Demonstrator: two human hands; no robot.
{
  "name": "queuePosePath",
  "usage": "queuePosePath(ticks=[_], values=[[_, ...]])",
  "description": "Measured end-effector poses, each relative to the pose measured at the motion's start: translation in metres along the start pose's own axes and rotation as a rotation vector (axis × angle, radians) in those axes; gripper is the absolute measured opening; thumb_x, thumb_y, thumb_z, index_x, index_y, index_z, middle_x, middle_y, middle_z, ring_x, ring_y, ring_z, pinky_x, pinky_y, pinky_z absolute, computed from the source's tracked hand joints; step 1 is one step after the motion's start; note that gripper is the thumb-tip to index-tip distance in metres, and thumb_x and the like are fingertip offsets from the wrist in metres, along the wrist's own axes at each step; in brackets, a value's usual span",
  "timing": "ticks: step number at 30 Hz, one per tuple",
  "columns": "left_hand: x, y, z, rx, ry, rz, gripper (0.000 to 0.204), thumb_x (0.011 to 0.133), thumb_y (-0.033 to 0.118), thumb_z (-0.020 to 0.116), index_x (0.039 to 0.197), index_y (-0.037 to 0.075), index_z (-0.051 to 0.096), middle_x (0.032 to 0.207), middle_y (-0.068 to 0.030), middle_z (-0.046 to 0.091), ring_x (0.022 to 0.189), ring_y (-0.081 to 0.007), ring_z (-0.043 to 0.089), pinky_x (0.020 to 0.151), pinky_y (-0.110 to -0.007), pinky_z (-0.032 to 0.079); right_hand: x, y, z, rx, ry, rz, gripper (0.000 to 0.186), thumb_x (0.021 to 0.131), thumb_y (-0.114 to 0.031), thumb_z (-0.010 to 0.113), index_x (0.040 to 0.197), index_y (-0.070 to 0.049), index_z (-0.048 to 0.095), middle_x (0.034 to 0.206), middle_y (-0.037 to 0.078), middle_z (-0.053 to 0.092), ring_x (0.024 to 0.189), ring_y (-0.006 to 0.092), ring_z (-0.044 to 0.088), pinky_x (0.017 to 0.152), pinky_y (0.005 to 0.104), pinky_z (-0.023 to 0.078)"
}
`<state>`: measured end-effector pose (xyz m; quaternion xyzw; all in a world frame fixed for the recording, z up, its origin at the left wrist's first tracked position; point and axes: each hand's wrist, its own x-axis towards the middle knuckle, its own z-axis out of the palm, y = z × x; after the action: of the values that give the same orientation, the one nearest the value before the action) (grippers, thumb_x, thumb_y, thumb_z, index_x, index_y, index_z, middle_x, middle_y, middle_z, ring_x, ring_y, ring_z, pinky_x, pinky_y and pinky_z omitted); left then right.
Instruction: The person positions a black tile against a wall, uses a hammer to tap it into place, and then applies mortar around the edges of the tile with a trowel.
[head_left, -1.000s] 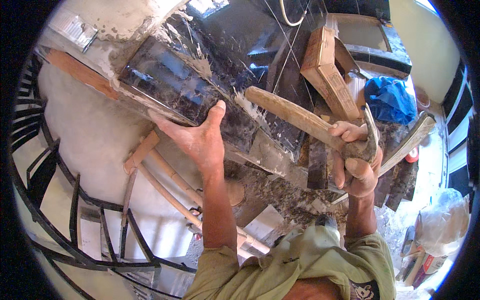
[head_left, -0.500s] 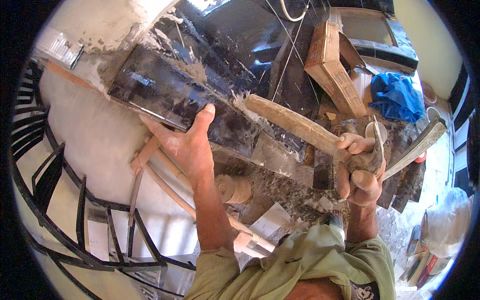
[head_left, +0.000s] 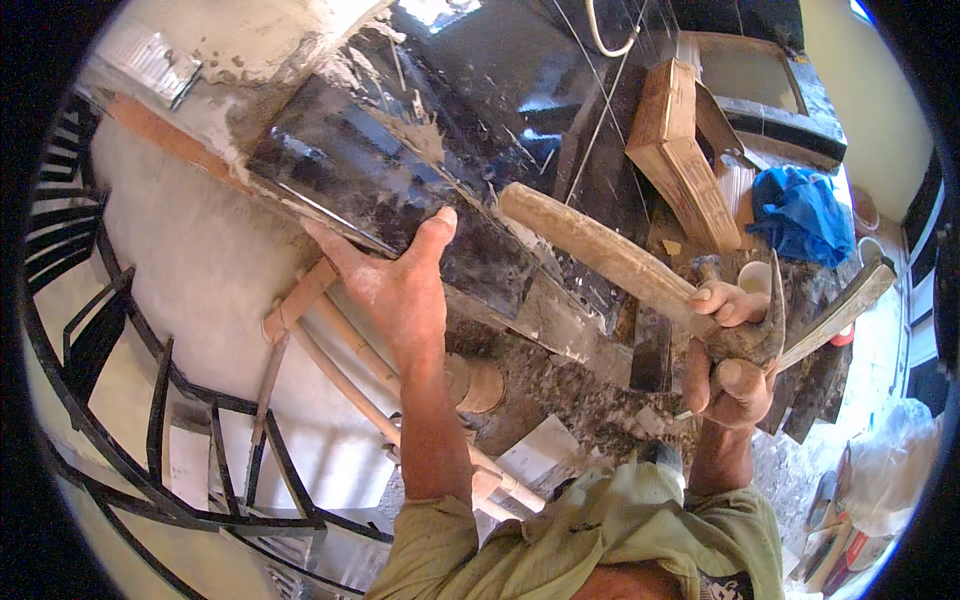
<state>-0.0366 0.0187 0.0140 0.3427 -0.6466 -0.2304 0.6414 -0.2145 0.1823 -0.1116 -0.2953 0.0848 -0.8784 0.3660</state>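
Note:
My left hand (head_left: 405, 290) grips the near edge of a black tile (head_left: 390, 195), its thumb on the glossy, dusty face and its fingers partly hidden at the edge. The tile lies on grey mortar (head_left: 555, 320) along a ledge. In my right hand (head_left: 735, 360) is a hammer (head_left: 610, 255), held close by its metal head. Its mortar-stained wooden handle points left toward the tile, the butt end near the tile's far right edge. Behind that hand a long pale bar (head_left: 840, 310) slants up to the right.
A cardboard box (head_left: 675, 160) and a blue plastic bag (head_left: 800, 215) stand at the right, on the dark surface. Below left, a black metal railing (head_left: 165, 420) curves past wooden poles (head_left: 345, 365). A clear plastic bag (head_left: 885, 470) lies at the lower right.
The whole view has shifted slightly. My right hand has lifted the hammer handle a little relative to the surface. My left hand stays on the tile's edge.

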Motion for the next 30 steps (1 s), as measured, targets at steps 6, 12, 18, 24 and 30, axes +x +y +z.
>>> queuePosePath(ticks=[6,12,18,24,30], values=[[-0.003,0.010,0.008,-0.012,0.035,0.070,0.105,0.067,-0.004,0.076,0.150,-0.007,0.012,0.140,-0.0211,0.039,0.122,-0.0264,0.046,0.106,-0.034,0.037,0.002,-0.003,0.008,-0.004,-0.042,0.029,0.043,0.066,-0.007,0.067,0.105,0.009,0.055,0.115,0.030,0.055,0.045,0.0171,0.056,0.034,0.0223,0.045],[0.001,-0.002,-0.002,0.024,0.055,0.141,0.103,0.067,-0.006,0.074,0.151,-0.003,0.015,0.137,-0.0182,0.045,0.118,-0.0258,0.050,0.105,-0.034,0.039,0.008,-0.004,0.022,-0.076,-0.053,0.046,0.043,0.066,-0.009,0.069,0.102,0.009,0.055,0.113,0.031,0.055,0.038,0.0171,0.052,0.030,0.0239,0.043],[0.000,-0.004,-0.002,0.035,0.070,0.082,0.106,0.067,-0.005,0.076,0.151,-0.004,0.012,0.139,-0.0188,0.042,0.123,-0.0258,0.047,0.106,-0.035,0.039,0.026,-0.011,0.037,-0.146,-0.161,-0.094,0.049,0.072,-0.013,0.069,0.108,0.009,0.045,0.117,0.030,0.050,0.032,0.0159,0.048,0.027,0.0224,0.038],[0.003,-0.009,-0.005,0.270,0.130,0.142,0.108,0.066,-0.001,0.079,0.149,-0.009,0.010,0.142,-0.0233,0.037,0.128,-0.0297,0.041,0.110,-0.037,0.034,0.037,-0.021,0.052,-0.210,-0.219,-0.114,0.050,0.074,-0.016,0.068,0.110,0.010,0.044,0.117,0.032,0.049,0.029,0.0149,0.045,0.025,0.0218,0.037],[0.004,-0.015,-0.009,0.159,0.081,0.079,0.120,0.064,0.016,0.085,0.149,-0.008,0.005,0.131,-0.0290,0.037,0.126,-0.0412,0.037,0.109,-0.049,0.031,0.045,-0.032,0.080,-0.289,-0.192,-0.104,0.051,0.070,-0.018,0.071,0.107,0.009,0.050,0.115,0.031,0.053,0.037,0.0159,0.051,0.033,0.0219,0.040]])
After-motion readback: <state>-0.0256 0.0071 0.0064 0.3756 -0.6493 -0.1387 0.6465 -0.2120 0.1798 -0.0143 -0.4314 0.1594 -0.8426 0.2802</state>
